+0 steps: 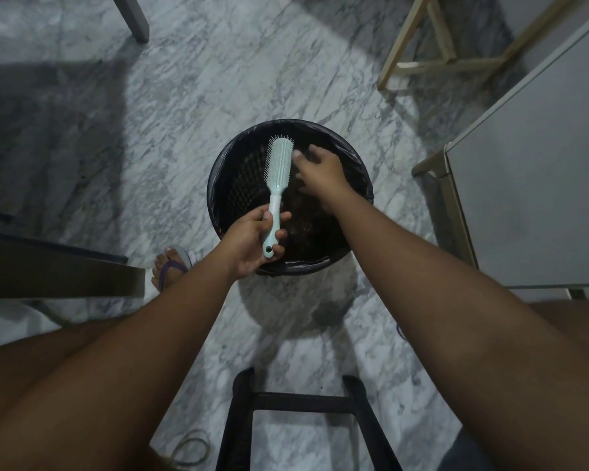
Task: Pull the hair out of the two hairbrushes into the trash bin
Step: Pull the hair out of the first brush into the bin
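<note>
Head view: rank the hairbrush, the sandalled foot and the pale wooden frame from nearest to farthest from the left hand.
1. Hairbrush: its handle is held in the left hand, above the trash bin.
2. Sandalled foot: on the floor, just left of that hand.
3. Pale wooden frame: far off, top right.

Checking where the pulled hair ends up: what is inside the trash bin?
A black liner drapes the rim of the trash bin; a brownish tangle of hair lies at the bottom. The hairbrush and right hand, over the opening, hide part of the inside.
</note>
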The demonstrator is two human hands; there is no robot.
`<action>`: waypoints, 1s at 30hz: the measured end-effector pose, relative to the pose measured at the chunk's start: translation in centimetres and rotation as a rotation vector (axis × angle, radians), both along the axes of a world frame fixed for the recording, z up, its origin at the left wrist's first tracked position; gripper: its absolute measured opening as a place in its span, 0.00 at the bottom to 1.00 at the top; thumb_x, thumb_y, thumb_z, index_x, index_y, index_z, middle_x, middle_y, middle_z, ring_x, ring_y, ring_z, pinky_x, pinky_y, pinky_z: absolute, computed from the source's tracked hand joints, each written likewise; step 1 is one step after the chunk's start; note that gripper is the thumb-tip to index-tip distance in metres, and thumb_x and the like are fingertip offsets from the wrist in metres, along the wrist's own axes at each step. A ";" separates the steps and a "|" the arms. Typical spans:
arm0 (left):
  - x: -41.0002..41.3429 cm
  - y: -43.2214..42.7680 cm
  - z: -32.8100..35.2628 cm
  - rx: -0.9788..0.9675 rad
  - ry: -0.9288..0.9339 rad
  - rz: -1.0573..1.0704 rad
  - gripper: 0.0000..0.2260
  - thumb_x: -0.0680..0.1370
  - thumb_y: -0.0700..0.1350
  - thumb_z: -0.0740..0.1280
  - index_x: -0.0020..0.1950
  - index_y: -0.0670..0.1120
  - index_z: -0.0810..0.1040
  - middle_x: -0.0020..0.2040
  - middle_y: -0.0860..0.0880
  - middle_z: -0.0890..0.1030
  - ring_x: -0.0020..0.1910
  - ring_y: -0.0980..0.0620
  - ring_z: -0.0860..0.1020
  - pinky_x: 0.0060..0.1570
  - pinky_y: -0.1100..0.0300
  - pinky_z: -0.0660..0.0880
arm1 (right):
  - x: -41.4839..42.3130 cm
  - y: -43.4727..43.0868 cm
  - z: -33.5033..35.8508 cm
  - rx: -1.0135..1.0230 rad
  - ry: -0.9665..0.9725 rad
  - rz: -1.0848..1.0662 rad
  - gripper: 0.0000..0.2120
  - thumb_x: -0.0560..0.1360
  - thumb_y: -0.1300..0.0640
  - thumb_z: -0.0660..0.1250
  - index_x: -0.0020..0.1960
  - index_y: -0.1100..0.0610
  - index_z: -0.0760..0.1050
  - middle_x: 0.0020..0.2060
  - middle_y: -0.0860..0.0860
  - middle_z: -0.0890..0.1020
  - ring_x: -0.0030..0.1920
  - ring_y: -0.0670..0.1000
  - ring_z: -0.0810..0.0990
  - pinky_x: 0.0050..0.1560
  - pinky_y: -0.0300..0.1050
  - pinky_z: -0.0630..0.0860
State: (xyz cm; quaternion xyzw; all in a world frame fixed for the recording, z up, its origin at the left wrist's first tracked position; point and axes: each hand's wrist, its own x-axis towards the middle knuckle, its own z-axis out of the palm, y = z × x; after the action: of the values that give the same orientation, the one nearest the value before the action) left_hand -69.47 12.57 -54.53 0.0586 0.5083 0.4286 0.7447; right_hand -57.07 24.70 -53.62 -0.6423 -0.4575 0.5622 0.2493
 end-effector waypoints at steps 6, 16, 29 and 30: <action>0.5 0.0 0.0 0.013 0.020 -0.030 0.14 0.85 0.40 0.55 0.69 0.43 0.70 0.56 0.46 0.78 0.33 0.54 0.73 0.29 0.62 0.69 | -0.5 0.1 0.0 0.001 0.126 -0.043 0.12 0.73 0.57 0.76 0.52 0.63 0.83 0.45 0.60 0.86 0.47 0.58 0.87 0.49 0.54 0.84; -0.2 0.1 -0.5 0.009 0.058 0.013 0.15 0.85 0.42 0.55 0.71 0.42 0.68 0.55 0.46 0.78 0.34 0.55 0.73 0.29 0.61 0.70 | 1.0 1.7 0.9 0.312 -0.188 -0.115 0.12 0.77 0.57 0.70 0.39 0.63 0.81 0.28 0.49 0.82 0.26 0.40 0.80 0.33 0.40 0.80; 0.3 -0.6 0.1 0.009 0.001 -0.097 0.14 0.84 0.40 0.56 0.69 0.45 0.72 0.57 0.46 0.79 0.35 0.53 0.74 0.30 0.60 0.70 | -0.7 2.2 0.7 0.264 -0.171 0.098 0.17 0.70 0.50 0.77 0.56 0.56 0.84 0.52 0.52 0.86 0.53 0.47 0.83 0.61 0.44 0.78; 0.4 -0.6 0.2 0.014 -0.006 -0.090 0.13 0.84 0.40 0.56 0.68 0.45 0.72 0.56 0.46 0.79 0.35 0.53 0.74 0.30 0.60 0.70 | -0.8 2.4 0.9 0.276 -0.194 0.094 0.14 0.72 0.51 0.75 0.54 0.56 0.85 0.50 0.52 0.86 0.52 0.47 0.83 0.60 0.42 0.77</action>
State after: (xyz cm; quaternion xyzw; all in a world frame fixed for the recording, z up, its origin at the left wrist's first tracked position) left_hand -69.05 11.94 -54.38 0.0851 0.4998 0.3984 0.7643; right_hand -57.87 27.11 -52.75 -0.6310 -0.5817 0.4406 0.2631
